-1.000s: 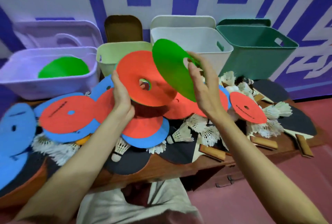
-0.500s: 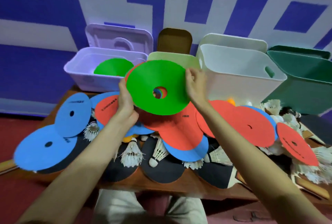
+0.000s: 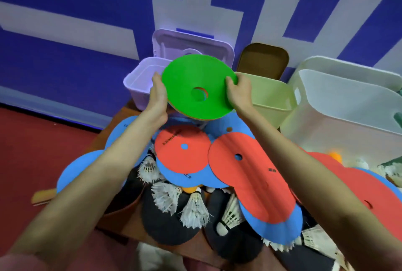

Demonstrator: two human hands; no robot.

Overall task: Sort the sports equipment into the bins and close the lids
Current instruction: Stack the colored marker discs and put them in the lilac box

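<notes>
Head cam: left hand and right hand grip the green disc stack by its edges, now carried over the purple bin. Looks about ready to drop in; lids aren't closed yet.

A single wide-angle view looked from the person's head, forward and steeply down. It sat close over the low table, whose clutter filled the lower centre of the frame. Both forearms entered from the bottom corners and reached toward the upper middle. The bins stood at centre and right, with the wall across the top.
</notes>
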